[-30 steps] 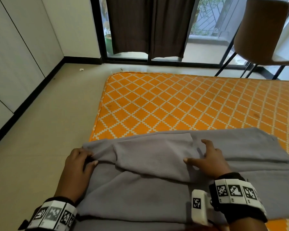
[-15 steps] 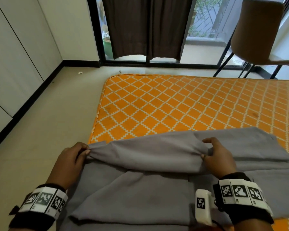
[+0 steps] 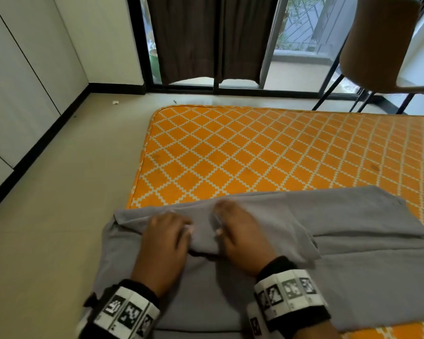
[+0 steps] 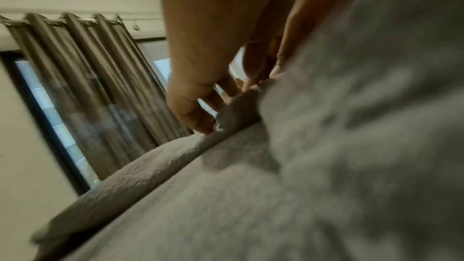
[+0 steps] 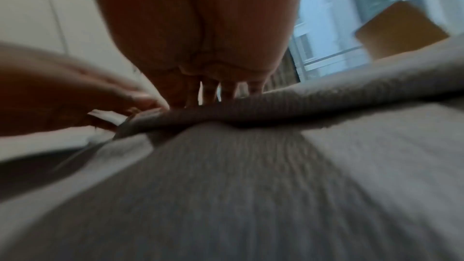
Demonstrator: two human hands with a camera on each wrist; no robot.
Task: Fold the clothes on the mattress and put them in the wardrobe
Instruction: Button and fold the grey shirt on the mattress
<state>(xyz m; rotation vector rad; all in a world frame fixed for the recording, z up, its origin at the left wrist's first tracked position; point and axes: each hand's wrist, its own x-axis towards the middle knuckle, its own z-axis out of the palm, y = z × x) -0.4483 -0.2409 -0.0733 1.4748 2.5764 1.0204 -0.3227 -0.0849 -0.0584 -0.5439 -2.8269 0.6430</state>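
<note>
I see a plain grey garment (image 3: 353, 277), an orange mattress (image 3: 255, 152) with white diamond lattice, dark brown curtains (image 3: 206, 37), a beige floor (image 3: 47, 228).

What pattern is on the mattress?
Orange with a white diamond lattice, clearest in the head view: mattress.

Head view from above, facing twelve o'clock over the mattress (image 3: 255, 152), both wrist views pressed close to the grey garment (image 4: 276, 195), all sharing it

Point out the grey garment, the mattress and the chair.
grey garment (image 3: 353, 277): head view, flat lower-right panel of the cloth.
mattress (image 3: 255, 148): head view, bare orange patterned top.
chair (image 3: 377, 45): head view, brown backrest at upper right.
</note>
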